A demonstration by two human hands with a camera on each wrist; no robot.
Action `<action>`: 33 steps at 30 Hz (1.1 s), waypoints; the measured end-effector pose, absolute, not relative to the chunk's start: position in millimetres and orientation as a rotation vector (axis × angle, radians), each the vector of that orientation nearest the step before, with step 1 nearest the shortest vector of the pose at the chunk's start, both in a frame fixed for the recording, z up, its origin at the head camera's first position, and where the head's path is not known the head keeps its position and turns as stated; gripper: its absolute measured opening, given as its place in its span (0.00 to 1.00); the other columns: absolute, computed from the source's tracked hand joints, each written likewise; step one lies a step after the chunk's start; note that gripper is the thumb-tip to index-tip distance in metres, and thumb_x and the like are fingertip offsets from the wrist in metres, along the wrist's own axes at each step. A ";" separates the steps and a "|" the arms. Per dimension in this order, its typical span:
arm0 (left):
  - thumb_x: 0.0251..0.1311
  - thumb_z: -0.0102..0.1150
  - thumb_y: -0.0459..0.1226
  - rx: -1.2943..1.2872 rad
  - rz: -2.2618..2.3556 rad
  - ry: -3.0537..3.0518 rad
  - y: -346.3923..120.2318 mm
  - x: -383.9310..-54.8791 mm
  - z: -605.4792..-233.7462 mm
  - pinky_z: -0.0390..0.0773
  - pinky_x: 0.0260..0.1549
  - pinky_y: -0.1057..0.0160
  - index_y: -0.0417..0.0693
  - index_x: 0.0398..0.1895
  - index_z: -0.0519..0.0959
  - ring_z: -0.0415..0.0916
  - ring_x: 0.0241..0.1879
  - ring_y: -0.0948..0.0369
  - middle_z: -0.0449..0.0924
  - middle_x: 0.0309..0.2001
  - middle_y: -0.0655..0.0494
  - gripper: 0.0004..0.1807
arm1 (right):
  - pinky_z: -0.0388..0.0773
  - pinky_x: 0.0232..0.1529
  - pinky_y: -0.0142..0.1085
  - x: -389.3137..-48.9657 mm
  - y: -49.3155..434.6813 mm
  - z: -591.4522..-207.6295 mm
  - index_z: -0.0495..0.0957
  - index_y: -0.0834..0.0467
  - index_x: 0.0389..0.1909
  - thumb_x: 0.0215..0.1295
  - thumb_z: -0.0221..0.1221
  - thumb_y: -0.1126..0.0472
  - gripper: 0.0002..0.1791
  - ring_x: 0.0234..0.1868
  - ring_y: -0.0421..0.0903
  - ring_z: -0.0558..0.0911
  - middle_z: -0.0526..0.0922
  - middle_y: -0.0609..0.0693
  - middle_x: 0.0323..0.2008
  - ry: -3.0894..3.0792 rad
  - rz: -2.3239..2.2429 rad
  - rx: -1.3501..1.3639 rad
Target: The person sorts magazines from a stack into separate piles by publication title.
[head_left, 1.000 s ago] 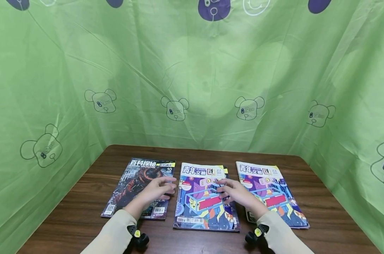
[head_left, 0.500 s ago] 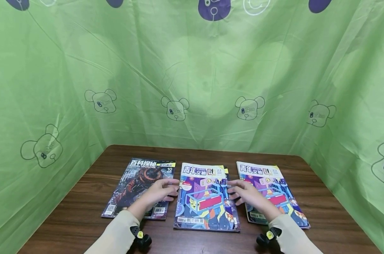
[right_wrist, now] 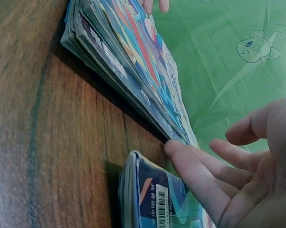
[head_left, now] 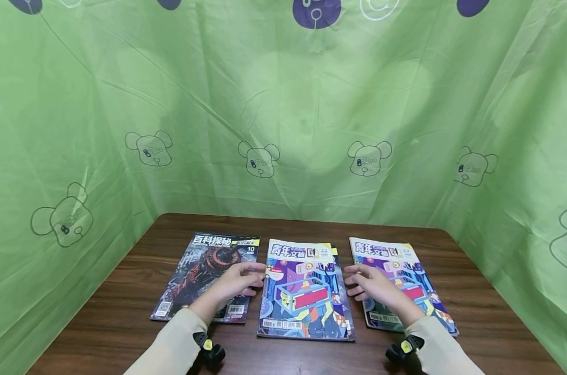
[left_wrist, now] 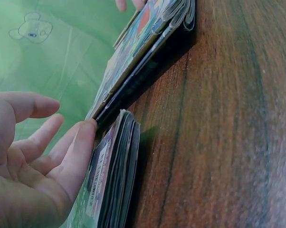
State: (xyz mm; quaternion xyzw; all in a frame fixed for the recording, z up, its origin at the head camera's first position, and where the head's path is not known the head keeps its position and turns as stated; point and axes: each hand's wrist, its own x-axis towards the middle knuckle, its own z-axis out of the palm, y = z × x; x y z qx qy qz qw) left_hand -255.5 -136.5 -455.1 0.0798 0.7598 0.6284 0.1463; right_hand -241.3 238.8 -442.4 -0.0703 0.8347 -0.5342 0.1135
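Note:
In the head view, a stack of magazines with a purple illustrated cover [head_left: 302, 291] lies mid-table, another one poking out along its right side. My left hand [head_left: 234, 284] hovers over the dark-covered magazine [head_left: 217, 260] on the left, fingers loosely bent. Its fingertips [left_wrist: 88, 126] meet the middle stack's left edge in the left wrist view. My right hand [head_left: 374, 286] is above the left part of the right-hand purple magazine [head_left: 416, 291]. Its fingertips reach the gap beside the middle stack; in the right wrist view a fingertip [right_wrist: 171, 146] appears at that stack's edge. Neither hand grips anything.
All three piles lie on a brown wood-grain table [head_left: 306, 359]. A green curtain [head_left: 311, 114] with bear-face drawings surrounds its back and sides. A darker magazine [head_left: 379, 317] shows under the right-hand purple one at its lower left.
My right hand has moved right, from over the middle stack's cover to beyond its right edge. The left hand has shifted slightly right, to the stack's left edge. The magazines have stayed put.

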 end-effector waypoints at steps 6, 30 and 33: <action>0.68 0.57 0.34 0.219 1.826 2.187 -136.0 -255.3 -455.5 0.84 0.47 0.51 0.33 0.64 0.73 0.81 0.50 0.47 0.82 0.52 0.41 0.23 | 0.86 0.36 0.48 -240.4 239.4 -442.6 0.67 0.74 0.64 0.74 0.50 0.64 0.23 0.38 0.57 0.87 0.82 0.67 0.48 2.431 -1.554 -0.216; 0.67 0.54 0.26 0.248 2.026 1.904 -118.7 -255.7 -462.8 0.82 0.51 0.53 0.28 0.73 0.58 0.79 0.52 0.50 0.69 0.65 0.31 0.32 | 0.86 0.37 0.47 -239.9 240.1 -447.3 0.67 0.74 0.63 0.76 0.48 0.63 0.22 0.39 0.57 0.87 0.82 0.67 0.50 2.377 -1.598 -0.212; 0.67 0.54 0.26 0.249 2.027 1.893 -117.0 -256.1 -463.6 0.82 0.50 0.53 0.28 0.73 0.59 0.80 0.51 0.51 0.68 0.66 0.31 0.32 | 0.86 0.38 0.47 -240.4 240.5 -448.2 0.67 0.74 0.63 0.75 0.48 0.63 0.22 0.38 0.57 0.87 0.82 0.67 0.50 2.373 -1.617 -0.171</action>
